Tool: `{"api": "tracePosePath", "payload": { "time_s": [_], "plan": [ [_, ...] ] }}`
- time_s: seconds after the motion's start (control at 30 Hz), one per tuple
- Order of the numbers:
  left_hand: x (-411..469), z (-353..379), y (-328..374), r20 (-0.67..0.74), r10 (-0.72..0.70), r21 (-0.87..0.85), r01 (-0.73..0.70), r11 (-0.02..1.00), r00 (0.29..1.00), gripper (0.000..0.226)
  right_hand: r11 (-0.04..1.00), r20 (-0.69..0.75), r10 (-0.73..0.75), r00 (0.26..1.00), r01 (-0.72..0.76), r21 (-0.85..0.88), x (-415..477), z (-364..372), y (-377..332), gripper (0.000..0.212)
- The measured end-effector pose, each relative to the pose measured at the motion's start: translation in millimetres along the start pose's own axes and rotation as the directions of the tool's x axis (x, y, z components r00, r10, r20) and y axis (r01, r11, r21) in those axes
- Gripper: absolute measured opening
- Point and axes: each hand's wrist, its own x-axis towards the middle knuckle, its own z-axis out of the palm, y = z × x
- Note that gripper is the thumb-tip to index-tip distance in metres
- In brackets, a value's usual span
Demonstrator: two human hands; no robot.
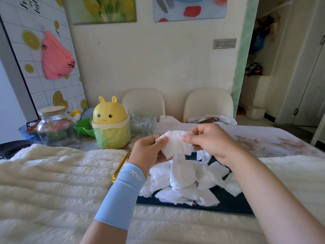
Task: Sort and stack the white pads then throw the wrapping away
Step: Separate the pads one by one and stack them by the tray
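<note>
a: where are your grips right now?

b: both are raised over the bench [267,138], close together, with my forearms coming in from six o'clock. my left grip [149,148] sits at nine o'clock of the white pad [175,145]. the wrist is bent back, the thumb tip presses on the pad's left edge and the fingers curl in behind it. a light blue sleeve [121,194] covers that forearm from the wrist down. my right grip [209,141] is at three o'clock of the pad on a bare forearm, with the thumb laid across the front near the upper right corner and the fingers tucked behind.

a: so both are closed on something?

b: yes, both pinch that one pad. it is upright, its face turned toward me and a little tilted, lifted above the heap.

a: and the other pads?

b: they are in a loose pile of pads [186,184] at six o'clock of the held one, overlapping at all angles on a dark mat [230,203]. the mat lies on a cream fleece blanket [52,173]. one white piece hangs from under the held pad down to the pile. i cannot tell whether it is joined to it.

a: what is around you?

b: a yellow rabbit bin [110,124] with a greenish liner stands at ten o'clock of my left grip. a glass jar [56,129] stands at nine o'clock of the bin. a gold-coloured object [121,164] lies just beside the mat's left edge, partly behind my sleeve.
</note>
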Motion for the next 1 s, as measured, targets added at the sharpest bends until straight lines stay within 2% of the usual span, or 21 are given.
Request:
{"api": "tracePosePath", "payload": {
  "time_s": [0.1,0.2,0.3,0.4,0.6,0.7,0.77,0.83,0.93,1.0],
  "plan": [
    [1.8,-3.5,-0.8,-0.067,-0.011,0.049,0.014,0.999,0.998,0.011,0.995,-0.067,-0.093,0.993,0.095,0.019,-1.7,-3.8,-5.6,0.008],
    [0.6,-3.6,0.0,-0.019,-0.034,0.066,0.036,0.997,0.999,0.01,0.99,0.048,-0.124,0.991,0.12,0.072,-8.2,2.8,-13.5,0.01],
    [-0.7,-2.3,2.4,0.104,-0.077,0.021,0.075,0.997,0.992,0.017,0.993,0.115,-0.107,0.988,0.112,-0.035,-12.8,14.4,-15.3,0.011],
    [0.8,-2.3,4.5,0.143,-0.115,-0.034,0.121,0.992,0.983,0.027,0.987,0.081,-0.107,0.991,0.115,-0.107,-11.4,17.1,-12.5,0.011],
    [-1.3,-4.9,6.8,0.21,-0.123,0.054,0.115,0.992,0.97,0.04,0.956,0.033,-0.134,0.99,0.138,-0.258,-9.0,16.6,-11.1,0.018],
    [-5.2,-8.2,8.7,0.255,-0.05,0.14,0.014,0.99,0.966,0.035,0.949,-0.004,-0.154,0.988,0.147,-0.277,-8.7,16.5,-9.4,0.032],
    [-4.2,-11.4,7.9,0.242,-0.017,0.187,-0.029,0.982,0.97,0.025,0.985,0.042,-0.096,0.995,0.101,-0.142,-8.9,14.0,-9.3,0.034],
    [-1.9,-15.3,7.3,0.211,-0.003,0.187,-0.037,0.982,0.977,0.026,0.998,0.075,-0.045,0.996,0.049,-0.048,-10.3,12.5,-10.0,0.026],
    [3.2,-21.1,8.3,0.066,0.037,0.163,-0.047,0.985,0.997,0.026,0.942,0.054,-0.166,0.985,0.175,-0.287,-10.4,5.4,-9.0,0.013],
    [6.1,-24.2,7.9,-0.032,0.045,0.104,-0.041,0.994,0.998,0.021,0.89,0.209,-0.18,0.961,0.249,-0.383,-13.4,-1.0,-11.6,0.013]
  ]
}}
